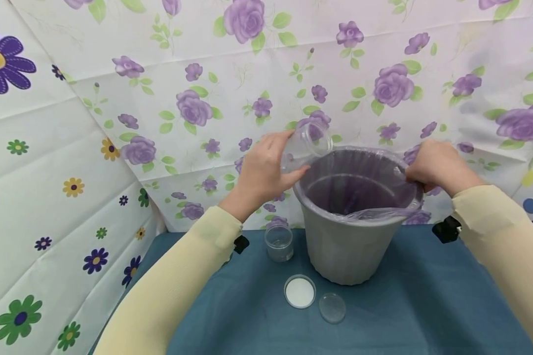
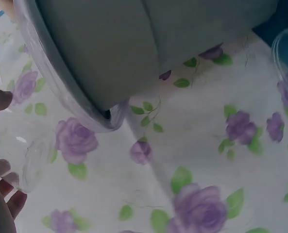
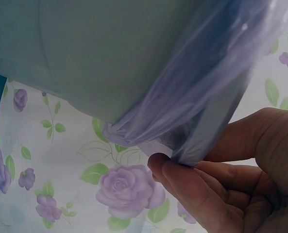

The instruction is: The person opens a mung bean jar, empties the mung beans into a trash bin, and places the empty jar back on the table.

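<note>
My left hand (image 1: 264, 170) grips a clear plastic jar (image 1: 298, 147), tilted with its open mouth toward the bin, at the left of the rim. In the left wrist view the same jar (image 2: 25, 155) sits between thumb and fingers. A grey trash bin (image 1: 348, 251) stands upright, lined with a thin purple bag (image 1: 377, 213) folded over its edge. At the right side of the rim, my right hand (image 1: 439, 165) pinches the rim and liner. The right wrist view shows thumb and fingers on either side of that liner (image 3: 202, 111). The bin's bottom inside is hidden.
On the blue cloth (image 1: 248, 315) left of the bin stands a clear open jar (image 1: 279, 244). In front lie a round dish (image 1: 299, 292) with white contents and a clear round lid (image 1: 332, 308). Flower-printed sheets (image 1: 231, 88) hang behind and at the left.
</note>
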### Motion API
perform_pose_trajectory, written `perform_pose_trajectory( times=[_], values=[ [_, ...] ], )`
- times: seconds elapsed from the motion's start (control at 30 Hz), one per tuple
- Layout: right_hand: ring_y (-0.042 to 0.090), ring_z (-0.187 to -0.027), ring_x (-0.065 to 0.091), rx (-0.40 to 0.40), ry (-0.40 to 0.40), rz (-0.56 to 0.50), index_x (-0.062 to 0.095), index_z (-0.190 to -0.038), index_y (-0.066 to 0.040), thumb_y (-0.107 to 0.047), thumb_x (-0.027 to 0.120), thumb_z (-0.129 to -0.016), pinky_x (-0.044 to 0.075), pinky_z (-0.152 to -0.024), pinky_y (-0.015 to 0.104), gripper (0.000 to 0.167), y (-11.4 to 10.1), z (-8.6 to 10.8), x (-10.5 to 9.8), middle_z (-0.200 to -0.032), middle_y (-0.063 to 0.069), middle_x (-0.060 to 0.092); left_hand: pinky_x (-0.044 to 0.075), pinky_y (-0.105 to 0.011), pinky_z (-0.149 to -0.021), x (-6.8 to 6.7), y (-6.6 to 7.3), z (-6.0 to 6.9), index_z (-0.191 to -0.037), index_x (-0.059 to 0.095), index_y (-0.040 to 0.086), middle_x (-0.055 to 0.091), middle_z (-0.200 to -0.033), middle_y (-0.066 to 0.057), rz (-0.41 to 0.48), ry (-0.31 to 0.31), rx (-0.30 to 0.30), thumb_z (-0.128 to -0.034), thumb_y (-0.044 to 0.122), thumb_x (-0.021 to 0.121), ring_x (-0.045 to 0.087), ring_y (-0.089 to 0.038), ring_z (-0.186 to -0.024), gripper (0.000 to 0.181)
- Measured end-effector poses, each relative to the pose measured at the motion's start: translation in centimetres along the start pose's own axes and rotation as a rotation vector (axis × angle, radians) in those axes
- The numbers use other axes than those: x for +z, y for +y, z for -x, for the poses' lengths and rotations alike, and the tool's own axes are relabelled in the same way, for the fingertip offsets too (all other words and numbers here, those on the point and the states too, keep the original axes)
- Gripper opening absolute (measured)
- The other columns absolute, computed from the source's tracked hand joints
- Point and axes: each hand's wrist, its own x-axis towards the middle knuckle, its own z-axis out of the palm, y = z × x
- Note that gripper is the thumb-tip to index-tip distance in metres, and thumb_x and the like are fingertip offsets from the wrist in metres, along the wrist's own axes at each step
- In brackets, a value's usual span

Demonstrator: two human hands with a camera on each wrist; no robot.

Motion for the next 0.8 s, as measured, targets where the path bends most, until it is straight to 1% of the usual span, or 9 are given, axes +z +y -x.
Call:
perform_pose_trajectory(
  times=[0.13,0.2,0.3,0.4,0.43,0.5,0.53,0.6,0.8],
  values=[
    [0.019,-0.043,0.060,-0.001,-0.005,0.008,0.062,-0.061,-0.001,-0.017,0.062,-0.071,0.046,-0.048,0.031,0.019,0.2,0.0,0.1,-0.048,0.007,0.061,0.053,-0.032,-0.086,0.1,-0.6,1.4,-0.129,0.051,0.009,0.061,-0.120,-0.005,0.093,0.062,-0.168,-0.0751,0.053,0.070,0.057,-0.017,-0.112,0.072],
    [0.019,-0.043,0.060,-0.001,-0.005,0.011,0.061,-0.061,-0.001,-0.018,0.062,-0.070,0.045,-0.048,0.031,0.019,0.3,0.0,0.1,-0.048,0.007,0.061,0.053,-0.032,-0.084,0.2,-1.0,2.3,-0.128,0.051,0.012,0.061,-0.117,-0.004,0.149,0.078,-0.253,-0.0744,0.055,0.070,0.058,-0.016,-0.108,0.071],
    [0.019,-0.043,0.059,-0.006,-0.004,0.014,0.061,-0.059,-0.002,-0.018,0.062,-0.071,0.045,-0.047,0.031,0.019,0.4,0.1,0.1,-0.048,0.006,0.060,0.053,-0.034,-0.084,0.5,-1.8,3.7,-0.127,0.049,0.015,0.061,-0.116,-0.003,0.258,0.087,-0.389,-0.0746,0.054,0.070,0.059,-0.016,-0.104,0.069],
    [0.019,-0.043,0.058,-0.012,-0.005,0.016,0.061,-0.058,-0.003,-0.018,0.063,-0.071,0.045,-0.047,0.031,0.020,0.5,0.1,0.2,-0.047,0.006,0.060,0.053,-0.034,-0.084,0.9,-2.5,5.4,-0.128,0.048,0.017,0.060,-0.118,0.001,0.368,0.085,-0.538,-0.0751,0.055,0.070,0.058,-0.015,-0.103,0.068],
    [0.019,-0.043,0.058,-0.013,-0.007,0.017,0.061,-0.057,-0.003,-0.018,0.063,-0.071,0.045,-0.047,0.032,0.021,0.5,0.1,0.2,-0.047,0.006,0.060,0.053,-0.035,-0.084,1.0,-2.7,6.0,-0.128,0.048,0.018,0.060,-0.118,0.002,0.398,0.082,-0.587,-0.0754,0.055,0.070,0.058,-0.014,-0.103,0.068],
    [0.019,-0.043,0.059,-0.015,-0.008,0.022,0.062,-0.057,-0.004,-0.018,0.063,-0.071,0.045,-0.047,0.031,0.021,0.5,0.1,0.2,-0.048,0.006,0.060,0.052,-0.036,-0.085,1.2,-3.1,7.3,-0.129,0.048,0.018,0.058,-0.120,0.004,0.436,0.080,-0.665,-0.0757,0.055,0.069,0.056,-0.016,-0.105,0.068],
    [0.019,-0.043,0.059,-0.016,-0.007,0.023,0.062,-0.057,-0.004,-0.018,0.063,-0.071,0.045,-0.048,0.031,0.021,0.5,0.0,0.2,-0.048,0.006,0.060,0.051,-0.035,-0.086,1.3,-3.2,8.0,-0.128,0.048,0.019,0.058,-0.120,0.005,0.445,0.075,-0.699,-0.0758,0.055,0.069,0.056,-0.015,-0.105,0.067],
    [0.019,-0.043,0.059,-0.017,-0.005,0.021,0.061,-0.058,-0.003,-0.019,0.063,-0.071,0.045,-0.048,0.031,0.020,0.5,0.0,0.3,-0.048,0.006,0.060,0.051,-0.036,-0.087,1.6,-3.5,9.3,-0.127,0.049,0.019,0.056,-0.121,0.004,0.458,0.068,-0.741,-0.0760,0.055,0.069,0.056,-0.015,-0.106,0.066],
    [0.018,-0.042,0.060,-0.021,0.021,0.012,0.061,-0.059,-0.002,-0.020,0.064,-0.071,0.045,-0.047,0.031,0.021,0.3,0.0,0.2,-0.047,0.007,0.060,0.050,-0.038,-0.091,2.6,-3.9,13.0,-0.121,0.050,0.023,0.054,-0.122,0.003,0.490,0.064,-0.834,-0.0754,0.053,0.070,0.056,-0.017,-0.108,0.059]
  ],
)
